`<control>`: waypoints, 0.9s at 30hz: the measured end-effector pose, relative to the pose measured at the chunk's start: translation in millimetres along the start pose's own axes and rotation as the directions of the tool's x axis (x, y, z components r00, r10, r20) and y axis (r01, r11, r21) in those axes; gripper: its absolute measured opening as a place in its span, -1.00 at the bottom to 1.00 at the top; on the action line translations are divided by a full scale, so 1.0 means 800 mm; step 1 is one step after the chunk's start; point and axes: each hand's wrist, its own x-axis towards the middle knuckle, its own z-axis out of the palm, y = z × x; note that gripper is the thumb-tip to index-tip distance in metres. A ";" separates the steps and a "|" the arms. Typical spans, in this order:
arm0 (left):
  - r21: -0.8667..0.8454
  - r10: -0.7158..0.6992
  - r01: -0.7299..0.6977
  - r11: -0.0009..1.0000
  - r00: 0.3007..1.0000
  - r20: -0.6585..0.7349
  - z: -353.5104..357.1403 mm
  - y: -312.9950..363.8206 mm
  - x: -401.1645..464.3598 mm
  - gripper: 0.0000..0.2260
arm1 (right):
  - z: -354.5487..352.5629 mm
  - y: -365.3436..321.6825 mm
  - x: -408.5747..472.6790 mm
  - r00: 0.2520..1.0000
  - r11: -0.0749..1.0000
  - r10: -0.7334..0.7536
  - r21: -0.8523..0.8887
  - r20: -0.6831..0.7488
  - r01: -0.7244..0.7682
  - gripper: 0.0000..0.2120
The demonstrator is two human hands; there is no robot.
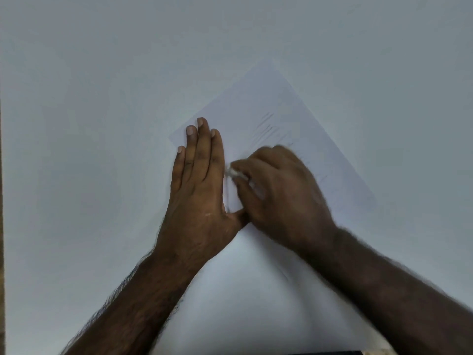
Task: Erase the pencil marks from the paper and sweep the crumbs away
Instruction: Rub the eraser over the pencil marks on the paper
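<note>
Head view: white sheet of paper [268,103] lies on a pale table [102,73], turned so one corner points away from the person. Its edges are faint against the tabletop.

Left hand [198,180] lies flat, palm down, fingers straight and together, pressing on the paper's left corner. Little finger sits at or just over the paper's edge; the thumb reaches right, toward the other hand.

Right hand [279,193] is motion-blurred, fingers curled, pinching a small white eraser [236,174] between thumb and fingertips. The eraser's tip touches the paper just beside the left index finger. Only a small part of the eraser shows; the rest is hidden in the grip.

Pencil marks [271,129]: faint grey slanted strokes on the paper beyond the right hand, running up and right. More faint strokes [322,178] show along the right side of the hand, toward the paper's right corner. Too light and blurred to tell shape or count.

Crumbs: cannot make any out at this blur.

Both forearms enter from the bottom edge, bare, converging toward the paper. A dark strip [2,201] runs down the left frame edge.
</note>
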 end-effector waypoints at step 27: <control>0.090 -0.066 0.063 0.994 0.997 0.032 -0.005 0.002 0.002 0.15 | -0.002 0.021 0.030 0.982 0.990 0.074 -0.107 -0.172 -0.093 -0.93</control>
